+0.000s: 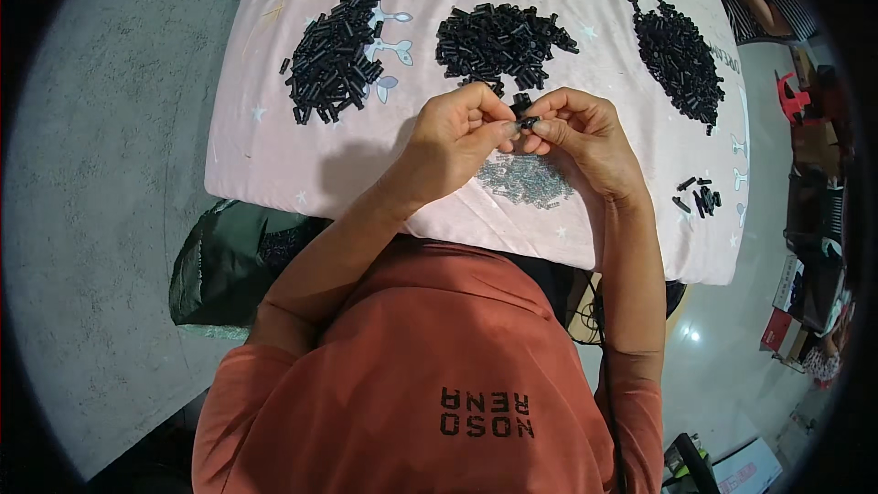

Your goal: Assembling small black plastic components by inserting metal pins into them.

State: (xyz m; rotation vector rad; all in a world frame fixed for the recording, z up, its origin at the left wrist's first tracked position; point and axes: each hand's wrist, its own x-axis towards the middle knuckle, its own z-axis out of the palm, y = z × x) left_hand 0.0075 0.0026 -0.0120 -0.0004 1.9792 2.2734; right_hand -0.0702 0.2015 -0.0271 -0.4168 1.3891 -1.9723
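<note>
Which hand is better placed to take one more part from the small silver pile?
Probably the right hand: the silver pile lies just below its wrist. Both hands pinch the small black part, so the left hand would have to hold it alone.

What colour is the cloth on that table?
Pale pink, with small white stars and cartoon figures printed on it. It shows best in the head view.
</note>
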